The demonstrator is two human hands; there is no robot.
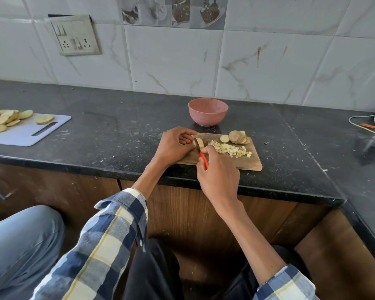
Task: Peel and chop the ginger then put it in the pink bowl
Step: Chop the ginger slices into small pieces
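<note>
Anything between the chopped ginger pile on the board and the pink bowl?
Nothing visible. The chopped ginger lies on the wooden board; the pink bowl stands just behind the board's far edge, with only bare board and counter between.

Left hand (175,146) steadying ginger (199,144), right hand (218,176) gripping knife (203,159) (red handle)

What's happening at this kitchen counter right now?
A person is chopping ginger on a wooden cutting board. The left hand steadies a ginger piece while the right hand grips a red-handled knife cutting it. A pile of diced ginger and some slices lie on the board. The pink bowl stands just behind.
</note>
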